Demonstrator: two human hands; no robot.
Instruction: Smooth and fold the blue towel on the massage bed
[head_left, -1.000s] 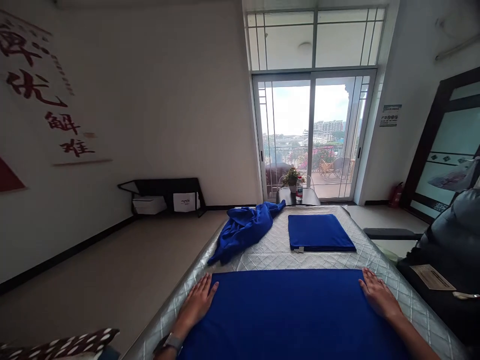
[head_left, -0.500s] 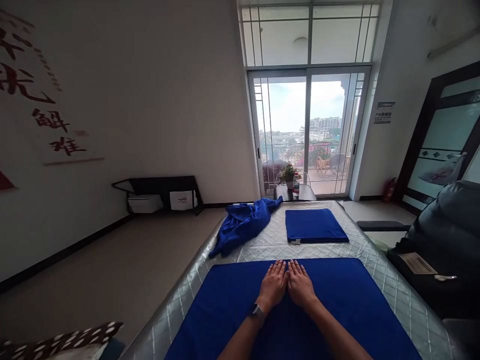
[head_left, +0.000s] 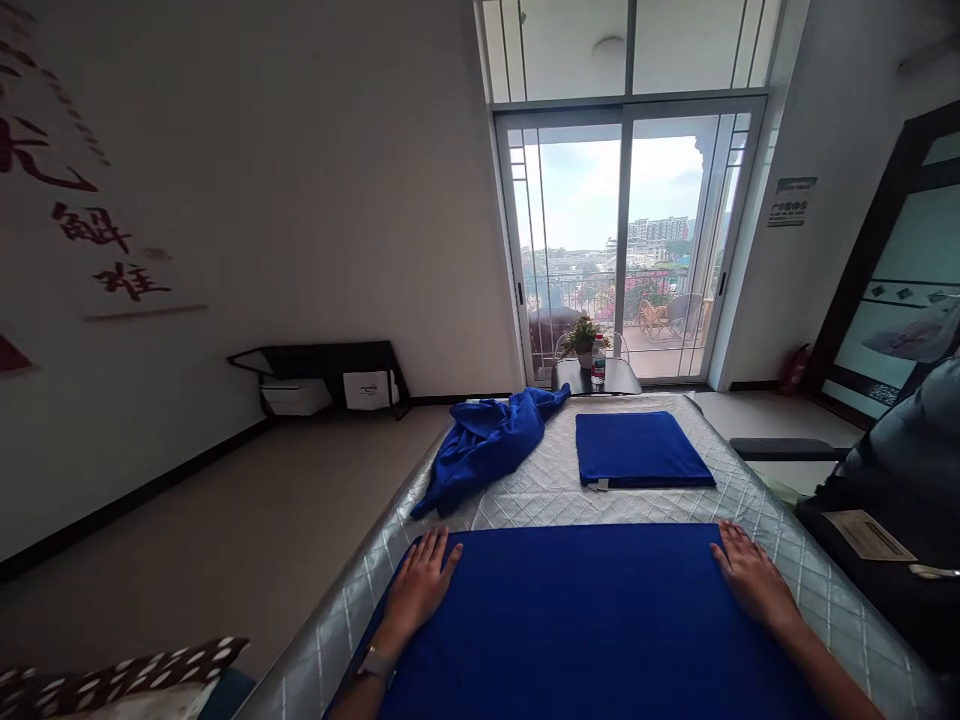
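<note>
A large blue cloth [head_left: 577, 620] lies spread flat on a silvery quilted mattress [head_left: 540, 505]. My left hand [head_left: 421, 580] rests flat on the cloth's far left corner, fingers stretched out. At the far right corner my right hand [head_left: 752, 572] lies palm down, its fingers also extended. Neither hand grips anything. Beyond the cloth sits a neatly folded blue cloth [head_left: 641, 448] with a small white tag on its near edge. To its left a crumpled blue cloth [head_left: 491, 440] lies in a loose heap.
Behind the mattress stands a small table [head_left: 619, 378] with a potted plant [head_left: 583, 338] and a bottle [head_left: 598, 360]. On the right is a dark chair [head_left: 900, 470]. A polka-dot pillow [head_left: 172, 665] shows at lower left. Low against the wall stands a black rack [head_left: 330, 370] holding white boxes.
My hands have moved apart from the middle of the cloth's far edge, the left to the left corner, the right to the right corner. The view has shifted slightly.
</note>
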